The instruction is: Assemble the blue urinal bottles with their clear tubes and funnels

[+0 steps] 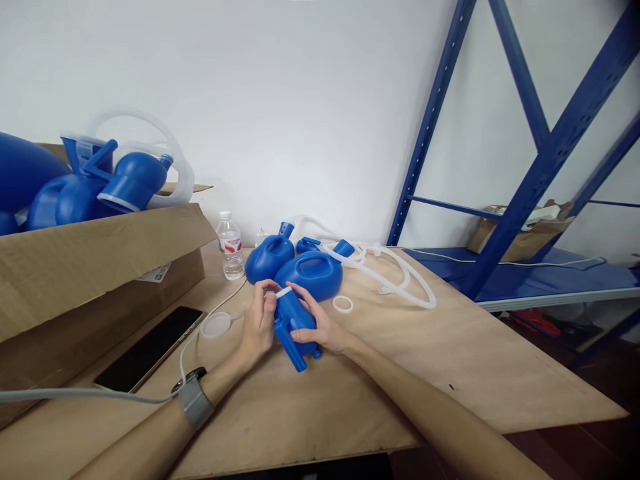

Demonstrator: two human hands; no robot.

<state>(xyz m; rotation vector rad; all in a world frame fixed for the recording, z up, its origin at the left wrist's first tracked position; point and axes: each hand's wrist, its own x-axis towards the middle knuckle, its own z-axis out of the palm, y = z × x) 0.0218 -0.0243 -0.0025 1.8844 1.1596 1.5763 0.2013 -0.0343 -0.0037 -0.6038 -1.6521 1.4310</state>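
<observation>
A small blue plastic urinal [295, 319] with a handle and a short spout is tilted between my two hands, low over the table. My right hand [320, 325] wraps its side, fingers at the mouth and thumb on the body. At the white ring [283, 292] around the mouth, my left hand [260, 317] is closed with its fingertips pinched. A loose white ring [343, 305] lies on the table to the right. Behind my hands sit a blue bottle with a grip hole [313, 275] and another blue bottle [270, 259]. A clear round lid [216, 325] lies left of my left hand.
Left stands an open cardboard box [100, 250] of blue urinals and tubing. A phone [150, 348], a water bottle [231, 247] and a cable [185, 357] lie near it. White tubing [410, 287] coils at the back right. Blue shelving [525, 200] stands beyond the table [480, 363].
</observation>
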